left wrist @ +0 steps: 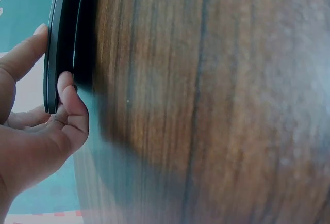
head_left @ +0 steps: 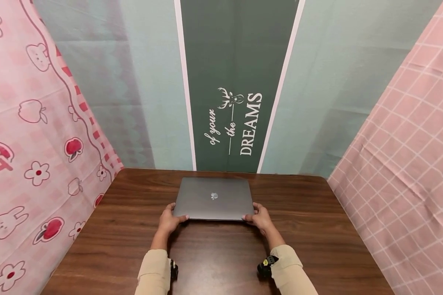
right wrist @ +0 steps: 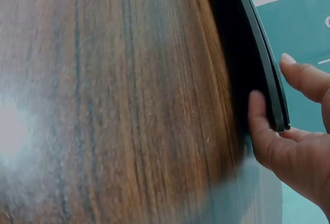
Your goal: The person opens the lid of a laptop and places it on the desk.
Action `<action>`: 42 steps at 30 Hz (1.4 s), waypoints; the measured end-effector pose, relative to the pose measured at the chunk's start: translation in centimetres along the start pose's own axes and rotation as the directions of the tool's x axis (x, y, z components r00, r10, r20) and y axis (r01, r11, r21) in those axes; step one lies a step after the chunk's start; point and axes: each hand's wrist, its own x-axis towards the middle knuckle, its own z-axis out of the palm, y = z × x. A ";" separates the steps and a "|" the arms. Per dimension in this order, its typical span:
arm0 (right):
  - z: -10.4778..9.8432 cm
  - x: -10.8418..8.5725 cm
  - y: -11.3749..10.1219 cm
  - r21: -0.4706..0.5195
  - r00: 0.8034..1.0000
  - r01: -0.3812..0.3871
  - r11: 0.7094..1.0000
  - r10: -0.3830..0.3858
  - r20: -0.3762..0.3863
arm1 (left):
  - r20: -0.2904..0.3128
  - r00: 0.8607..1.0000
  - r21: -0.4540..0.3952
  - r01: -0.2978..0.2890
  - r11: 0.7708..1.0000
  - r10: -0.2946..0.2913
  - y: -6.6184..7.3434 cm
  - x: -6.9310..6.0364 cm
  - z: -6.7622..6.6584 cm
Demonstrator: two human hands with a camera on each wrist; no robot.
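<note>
A closed grey laptop (head_left: 214, 205) with a shiny logo on its lid is at the far middle of the wooden table. My left hand (head_left: 169, 219) grips its near left corner, the thumb on the lid. In the left wrist view, curled fingers (left wrist: 72, 105) reach under the laptop's dark edge (left wrist: 58, 53). At the near right corner my right hand (head_left: 261, 217) holds the laptop likewise, thumb on top. The right wrist view shows fingers (right wrist: 260, 126) beneath the edge (right wrist: 268, 74), which stands a little off the table there.
The brown wood-grain table (head_left: 221, 254) reaches a green and grey-blue cloth (head_left: 155, 82) with white lettering at the back. A pink printed cloth (head_left: 29, 143) hangs on the left, a pink checked one (head_left: 409, 164) on the right. Black devices (head_left: 266, 267) sit at both wrists.
</note>
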 end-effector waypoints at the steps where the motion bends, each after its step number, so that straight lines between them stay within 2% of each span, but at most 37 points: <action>1: 0.1 0.0 0.1 0.032 1.000 -0.007 0.999 0.007 0.002 | 0.001 1.000 0.000 0.001 1.000 -0.001 0.0 0.0 0.1; 3: 0.1 0.0 0.1 0.023 1.000 0.008 1.000 -0.008 0.001 | -0.004 1.000 0.002 0.005 1.000 -0.005 0.0 0.0 0.2; 5: 0.1 -0.1 0.1 -0.056 0.999 0.045 0.997 -0.046 -0.003 | -0.012 1.000 0.007 0.007 1.000 -0.007 0.1 -0.1 0.2; 10: 0.1 -0.4 0.6 -0.216 0.994 0.105 0.971 -0.112 -0.018 | -0.026 1.000 -0.003 0.013 1.000 -0.013 0.1 -0.4 0.2; 16: 0.0 -1.0 0.7 -0.235 0.988 0.144 0.961 -0.152 -0.013 | -0.048 0.999 -0.036 0.005 0.999 -0.007 0.4 -1.2 0.0; 21: -0.3 -1.9 0.0 -0.214 0.981 0.190 0.958 -0.196 -0.008 | -0.071 0.998 -0.077 -0.005 0.997 0.000 0.9 -2.1 -0.3; 28: -0.6 -3.1 -0.4 -0.129 0.977 0.210 0.969 -0.213 -0.008 | -0.101 0.995 -0.115 -0.019 0.993 0.007 1.3 -3.1 -0.4; 36: -0.6 -3.5 -1.0 -0.079 0.978 0.209 0.975 -0.209 0.015 | -0.111 0.994 -0.107 -0.028 0.994 0.016 1.3 -3.6 -0.5; 42: -0.5 -5.0 -2.9 -0.062 0.978 0.204 0.977 -0.202 0.044 | -0.113 0.994 -0.106 -0.020 0.994 0.008 1.5 -3.7 -0.5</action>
